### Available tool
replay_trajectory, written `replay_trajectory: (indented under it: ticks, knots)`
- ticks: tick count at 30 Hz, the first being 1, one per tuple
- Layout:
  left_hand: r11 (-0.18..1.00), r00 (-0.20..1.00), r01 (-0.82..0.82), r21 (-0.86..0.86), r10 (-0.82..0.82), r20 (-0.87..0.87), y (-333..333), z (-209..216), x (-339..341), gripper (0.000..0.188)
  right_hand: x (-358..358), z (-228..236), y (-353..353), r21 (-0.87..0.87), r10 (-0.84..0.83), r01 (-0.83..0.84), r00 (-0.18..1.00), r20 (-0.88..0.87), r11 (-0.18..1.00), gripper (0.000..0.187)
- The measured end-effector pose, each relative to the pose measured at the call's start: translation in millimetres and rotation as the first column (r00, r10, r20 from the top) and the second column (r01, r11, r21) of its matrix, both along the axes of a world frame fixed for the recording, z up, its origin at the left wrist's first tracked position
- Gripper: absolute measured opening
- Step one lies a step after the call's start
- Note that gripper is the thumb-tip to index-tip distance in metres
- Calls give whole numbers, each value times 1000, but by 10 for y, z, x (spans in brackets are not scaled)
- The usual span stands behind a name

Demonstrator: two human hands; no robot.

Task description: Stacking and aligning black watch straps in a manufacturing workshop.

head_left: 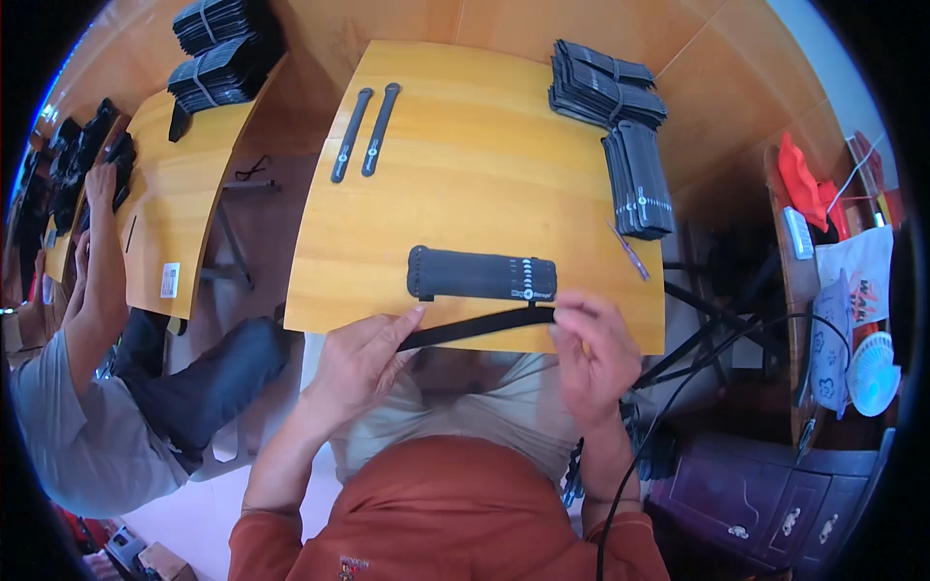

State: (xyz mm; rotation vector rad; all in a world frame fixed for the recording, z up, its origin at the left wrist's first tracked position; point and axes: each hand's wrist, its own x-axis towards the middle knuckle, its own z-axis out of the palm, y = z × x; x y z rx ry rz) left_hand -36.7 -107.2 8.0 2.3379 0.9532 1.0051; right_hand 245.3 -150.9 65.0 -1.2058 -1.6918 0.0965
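A flat black band (475,327) stretches between my two hands over the table's near edge. Its left end is pinched in my left hand (360,356), thumb against fingers. My right hand (596,353) grips the other end between bent fingers. Just beyond the band lies a neat row of black straps (475,274), rounded at the left, with white printed marks near the right end. Short black tabs stick out at its near edge; what lies beneath the straps is hidden.
Two single black straps (381,131) lie at the far left of the wooden table (465,194). Banded bundles of straps (605,87) and a pen-like tool (630,252) are at the right. A co-worker (87,387) sits left; a small fan (874,373) and cable stand right.
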Motion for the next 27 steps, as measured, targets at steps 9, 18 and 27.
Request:
replay_trajectory:
  ticks: [9, 18, 27]
  knots:
    - [780, 956, 60, -622, 135, 261, -7, 38, 67, 21, 240, -557, -112, -464, -165, 28, 952, -257, 885, 12]
    - [665, 871, 21, -746, 355, 341, 95, -227, 172, 16, 393, -843, -95, -634, -250, -97, 866, -434, 767, 16]
    - [567, 847, -10, -824, 443, 294, 178, -255, 253, 17, 554, -934, -41, -660, -280, -99, 851, -443, 745, 18]
